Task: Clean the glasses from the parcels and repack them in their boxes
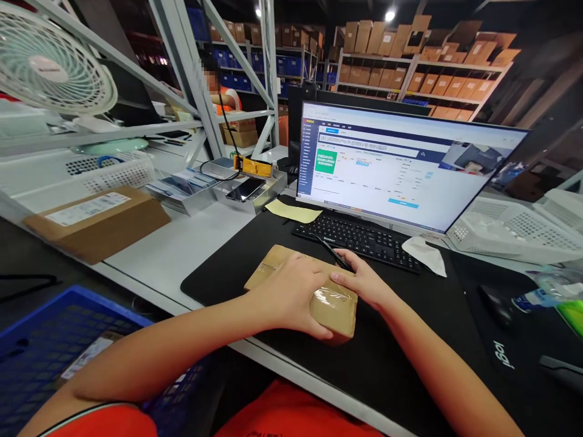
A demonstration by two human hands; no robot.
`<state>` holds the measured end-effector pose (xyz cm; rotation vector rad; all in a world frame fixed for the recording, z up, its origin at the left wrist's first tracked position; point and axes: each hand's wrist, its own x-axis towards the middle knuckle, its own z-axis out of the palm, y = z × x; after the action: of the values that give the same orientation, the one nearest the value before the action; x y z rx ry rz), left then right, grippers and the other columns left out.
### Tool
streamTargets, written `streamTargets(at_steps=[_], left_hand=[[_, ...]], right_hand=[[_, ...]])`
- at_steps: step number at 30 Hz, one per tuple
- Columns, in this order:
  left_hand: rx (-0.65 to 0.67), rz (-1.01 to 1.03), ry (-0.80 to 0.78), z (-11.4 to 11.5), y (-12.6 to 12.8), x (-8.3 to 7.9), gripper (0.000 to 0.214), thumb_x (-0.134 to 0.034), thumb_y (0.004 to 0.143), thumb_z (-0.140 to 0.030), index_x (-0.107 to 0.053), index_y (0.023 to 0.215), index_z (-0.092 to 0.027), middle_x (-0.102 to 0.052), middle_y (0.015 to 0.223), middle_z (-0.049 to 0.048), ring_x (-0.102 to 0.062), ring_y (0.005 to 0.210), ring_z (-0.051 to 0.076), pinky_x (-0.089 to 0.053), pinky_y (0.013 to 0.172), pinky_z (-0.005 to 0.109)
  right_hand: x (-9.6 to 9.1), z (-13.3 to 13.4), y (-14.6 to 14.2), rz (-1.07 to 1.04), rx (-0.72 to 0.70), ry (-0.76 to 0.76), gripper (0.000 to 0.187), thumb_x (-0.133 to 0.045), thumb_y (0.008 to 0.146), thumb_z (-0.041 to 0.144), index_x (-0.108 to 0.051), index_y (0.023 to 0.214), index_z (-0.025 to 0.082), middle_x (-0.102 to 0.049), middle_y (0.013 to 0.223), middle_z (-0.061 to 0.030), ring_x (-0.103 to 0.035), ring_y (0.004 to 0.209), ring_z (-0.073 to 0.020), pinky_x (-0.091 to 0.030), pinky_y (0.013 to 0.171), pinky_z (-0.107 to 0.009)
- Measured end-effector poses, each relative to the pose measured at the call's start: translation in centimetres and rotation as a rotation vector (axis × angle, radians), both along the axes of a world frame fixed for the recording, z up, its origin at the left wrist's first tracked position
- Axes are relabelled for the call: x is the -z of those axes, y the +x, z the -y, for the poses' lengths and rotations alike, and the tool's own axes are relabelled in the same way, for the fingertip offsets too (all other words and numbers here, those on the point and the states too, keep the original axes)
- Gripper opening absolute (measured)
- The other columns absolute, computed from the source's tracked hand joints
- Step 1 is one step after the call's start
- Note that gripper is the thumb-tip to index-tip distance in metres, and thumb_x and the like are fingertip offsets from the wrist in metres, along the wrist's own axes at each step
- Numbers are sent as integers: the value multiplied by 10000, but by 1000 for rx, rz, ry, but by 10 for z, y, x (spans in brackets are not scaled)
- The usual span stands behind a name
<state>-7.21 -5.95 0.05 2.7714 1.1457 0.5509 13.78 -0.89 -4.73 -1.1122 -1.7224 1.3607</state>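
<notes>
You are in a big warehouse. Tall shelves (pixel 437 79) hold many brown boxes (pixel 364 36). A computer screen (pixel 401 167) sits on your desk (pixel 182 249).
</notes>
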Motion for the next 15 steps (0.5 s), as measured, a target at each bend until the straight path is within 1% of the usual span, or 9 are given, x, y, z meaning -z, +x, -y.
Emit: streamTargets(at_steps=[4, 6, 8, 10, 11, 12, 13, 14, 15], left_hand=[[8, -1, 52, 3, -4, 5, 588, -869, 502, -661, -625, 755, -190, -649, 847, 37, -615, 820, 246, -443, 811, 401], [7, -19, 126, 5, -5, 7, 595, -854, 515, -687, -596, 720, -191, -638, 798, 30, -594, 750, 225, -437, 753, 387], [0, -32, 250, 8, -6, 8, 612, -799, 562, -750, -565, 687, -198, -616, 737, 25, -562, 682, 205, -413, 664, 363], [-1, -24, 446, 12, -8, 8, 609, -708, 665, -789, -517, 632, -212, -565, 653, 16, -509, 607, 180, -354, 565, 342], [12, -19, 559, 15, -10, 8, 577, -668, 749, -748, -488, 603, -219, -525, 604, 7, -471, 567, 168, -312, 525, 338], [34, -14, 670, 18, -12, 8, 531, -632, 840, -652, -459, 579, -223, -476, 556, -3, -425, 527, 158, -268, 495, 341], [55, -9, 771, 22, -14, 9, 474, -596, 908, -507, -438, 563, -224, -427, 518, -11, -377, 493, 153, -231, 478, 347], [74, -7, 856, 27, -16, 11, 407, -563, 927, -345, -435, 561, -222, -398, 496, -14, -343, 473, 152, -213, 472, 350], [85, -11, 920, 31, -18, 14, 336, -542, 896, -211, -451, 572, -222, -396, 491, -17, -331, 466, 152, -221, 472, 346]], right_hand=[[3, -1, -1, -45, -17, 25, 657, -804, 728, 472, -561, 1276, 203, -639, 1241, -91, -586, 1147, -275, -445, 1043, -444], [4, -1, 0, -64, -18, 36, 643, -805, 732, 466, -566, 1268, 203, -648, 1218, -87, -591, 1134, -270, -439, 1048, -448], [6, -2, 1, -87, -11, 20, 636, -811, 726, 463, -571, 1257, 207, -652, 1206, -80, -591, 1139, -267, -432, 1061, -448], [9, -3, 1, -116, -5, -3, 628, -814, 719, 453, -576, 1245, 205, -652, 1207, -80, -592, 1145, -265, -426, 1070, -443], [9, -4, 1, -129, -3, -8, 621, -812, 720, 445, -577, 1240, 203, -652, 1210, -81, -591, 1148, -264, -423, 1074, -441], [10, -5, 1, -137, 4, -7, 612, -810, 721, 439, -579, 1236, 202, -654, 1212, -81, -591, 1150, -262, -420, 1077, -438], [11, -5, 0, -142, 13, -5, 604, -808, 720, 434, -582, 1231, 204, -655, 1214, -79, -591, 1152, -260, -416, 1080, -435], [11, -6, 0, -145, 21, -5, 598, -807, 719, 432, -585, 1227, 207, -656, 1216, -76, -589, 1156, -259, -415, 1080, -430], [11, -6, 0, -146, 25, -7, 597, -806, 717, 433, -588, 1225, 210, -656, 1219, -72, -588, 1159, -258, -416, 1078, -424]])
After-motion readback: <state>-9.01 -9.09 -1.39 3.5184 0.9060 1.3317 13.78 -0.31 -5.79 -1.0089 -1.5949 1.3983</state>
